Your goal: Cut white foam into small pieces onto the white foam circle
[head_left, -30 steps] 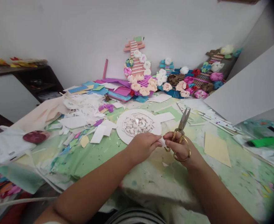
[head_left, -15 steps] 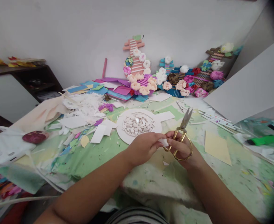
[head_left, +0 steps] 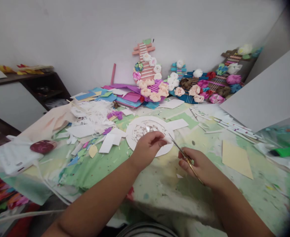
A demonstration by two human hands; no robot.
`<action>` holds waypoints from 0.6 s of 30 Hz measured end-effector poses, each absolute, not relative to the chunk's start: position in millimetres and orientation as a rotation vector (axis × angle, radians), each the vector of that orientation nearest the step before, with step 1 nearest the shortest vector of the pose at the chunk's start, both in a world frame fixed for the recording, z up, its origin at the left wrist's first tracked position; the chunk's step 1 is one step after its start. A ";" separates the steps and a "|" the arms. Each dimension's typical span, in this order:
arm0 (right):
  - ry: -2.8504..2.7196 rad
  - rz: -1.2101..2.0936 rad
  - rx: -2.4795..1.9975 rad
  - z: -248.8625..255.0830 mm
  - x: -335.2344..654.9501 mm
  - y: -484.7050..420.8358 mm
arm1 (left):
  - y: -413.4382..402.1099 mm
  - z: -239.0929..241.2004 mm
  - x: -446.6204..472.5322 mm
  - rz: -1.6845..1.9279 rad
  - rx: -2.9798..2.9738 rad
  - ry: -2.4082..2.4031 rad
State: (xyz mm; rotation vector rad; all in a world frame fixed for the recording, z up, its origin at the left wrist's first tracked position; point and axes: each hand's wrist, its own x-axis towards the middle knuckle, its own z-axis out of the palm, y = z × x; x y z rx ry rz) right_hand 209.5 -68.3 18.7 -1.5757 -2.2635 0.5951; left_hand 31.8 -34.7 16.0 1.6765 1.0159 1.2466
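My left hand [head_left: 148,148] is closed in a pinch on a small piece of white paper [head_left: 168,139], held above the near side of a white disc [head_left: 132,141]. Many small white scraps [head_left: 140,130] lie within a ring on that disc, partly hidden by the hand. Fingers of my right hand [head_left: 199,164] are wrapped round gold-handled scissors [head_left: 188,159]. The scissors are seen edge-on, blades toward the upper left, their tips at the paper. Whether the blades are parted is hard to tell.
White card pieces [head_left: 107,143] and a tangle of white strips [head_left: 92,113] lie left. Paper-flower guitar shapes [head_left: 149,72] lean on the wall. A yellow card [head_left: 236,159], thin paper sticks [head_left: 238,128] and a green object [head_left: 288,150] lie right. A white box [head_left: 13,158] stands far left.
The scissors have turned from upright, away from the left hand, to pointing left with their tips at the white paper. The hands have moved slightly apart. The view has shifted a little.
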 end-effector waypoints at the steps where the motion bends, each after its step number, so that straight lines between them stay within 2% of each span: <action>1: -2.274 0.611 -1.574 18.2 208.8 -68.3 | -34.6 16.1 31.8 1.247 1.685 1.021; 18: -2.269 0.732 -1.457 16.5 214.1 -71.1 | -35.3 15.3 30.6 1.173 1.634 1.020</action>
